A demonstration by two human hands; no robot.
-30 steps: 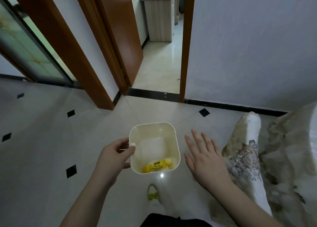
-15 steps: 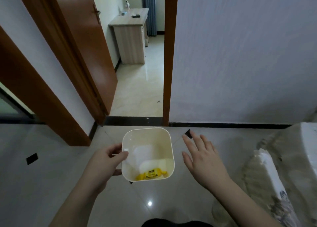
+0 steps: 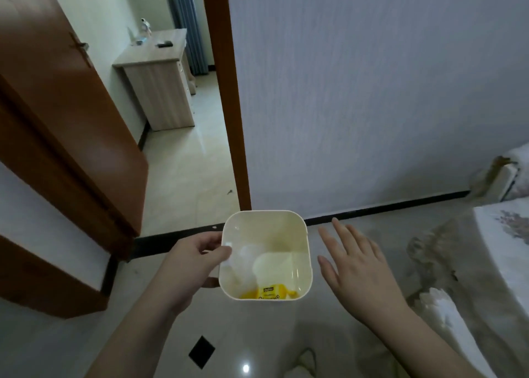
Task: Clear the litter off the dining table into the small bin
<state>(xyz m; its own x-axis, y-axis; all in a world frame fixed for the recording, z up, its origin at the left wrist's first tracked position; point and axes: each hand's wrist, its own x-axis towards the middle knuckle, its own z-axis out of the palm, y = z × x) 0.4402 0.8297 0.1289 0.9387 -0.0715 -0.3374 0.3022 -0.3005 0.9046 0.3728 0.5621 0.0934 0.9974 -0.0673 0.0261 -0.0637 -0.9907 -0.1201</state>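
Observation:
My left hand (image 3: pixel 192 259) grips the left rim of the small cream square bin (image 3: pixel 300 234), holding it up over the tiled floor. A yellow wrapper (image 3: pixel 272 292) lies at the bottom of the bin, beside something pale white. My right hand (image 3: pixel 355 266) hovers flat just right of the bin, fingers spread, holding nothing and not touching it. The dining table shows only as a cloth-covered edge (image 3: pixel 509 249) at the far right.
A doorway (image 3: pixel 197 160) straight ahead leads into a room with a wooden desk (image 3: pixel 160 91). A brown door (image 3: pixel 57 114) stands open at left. A white wall (image 3: pixel 372 91) with a black skirting fills the right. A draped chair back (image 3: pixel 446 320) is near my right arm.
The view has swung up and to the right towards the doorway. The bin stays in my left hand and the right hand stays spread beside it.

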